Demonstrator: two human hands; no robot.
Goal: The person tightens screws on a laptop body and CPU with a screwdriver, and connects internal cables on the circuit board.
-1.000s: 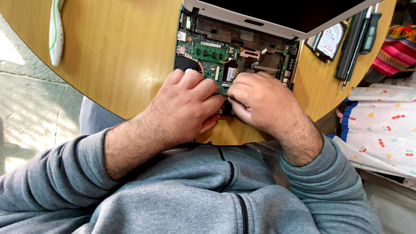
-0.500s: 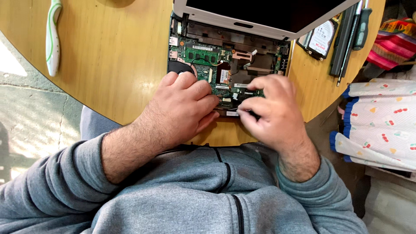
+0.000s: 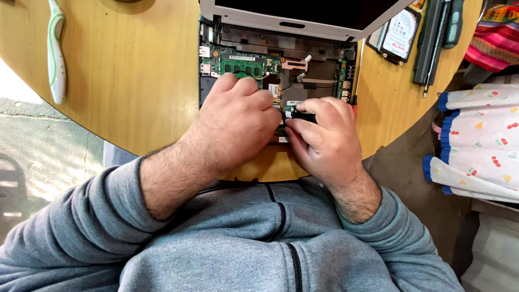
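Far left, nine o'clock: a white-and-green toothbrush [image 3: 54, 51] lies lengthwise on the round wooden surface [image 3: 135, 70], well apart from the hands.
Left hand: the left hand [image 3: 235, 127] is down on the opened laptop base [image 3: 324, 70], knuckles up, fingers curled over the near left part of the board. Its grip is closed down, but what sits under the fingers, if anything, is hidden.
The shell and its contents: the laptop base lies open like a tray at twelve o'clock, and inside it you can see a green circuit board [image 3: 243, 65], a memory stick slotted along it, flat ribbon cables and a bare dark bay toward the right.
Lid: the white-framed screen [image 3: 303, 13] stands over the far edge of the base.
Right hand: the right hand [image 3: 324, 143] sits just beside the left, thumb and forefinger pinched on a small black part [image 3: 304, 115] at the near edge of the board.
Two o'clock: a bare hard drive [image 3: 397, 35], then a long black battery bar [image 3: 428, 43] and a dark-handled tool [image 3: 453, 24] lie side by side on the surface.
Far right, off the surface: patterned cloth with blue trim [image 3: 476, 140].
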